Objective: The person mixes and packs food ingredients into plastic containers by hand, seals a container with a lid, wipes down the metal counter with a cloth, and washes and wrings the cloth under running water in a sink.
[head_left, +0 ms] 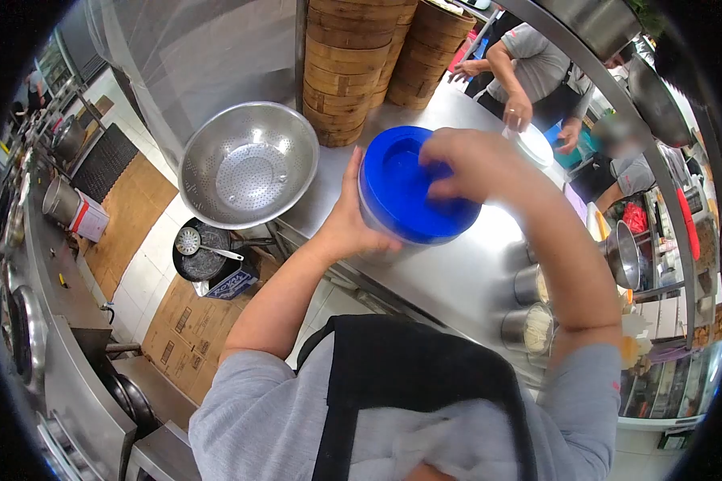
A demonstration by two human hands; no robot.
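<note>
A clear, round plastic container with a wide blue screw lid is in front of me at the steel table. My left hand is wrapped round the container's near left side, fingers and thumb apart along its wall. Over the lid is my right hand, slightly blurred, its fingers curled down into the lid's recessed top and gripping it. What the container holds is hidden by the lid.
A perforated steel colander stands left of the container. Behind it rise stacked bamboo steamers. Steel pots line the table's right side. Co-workers work across the table. A skimmer lies over a black pot at lower left.
</note>
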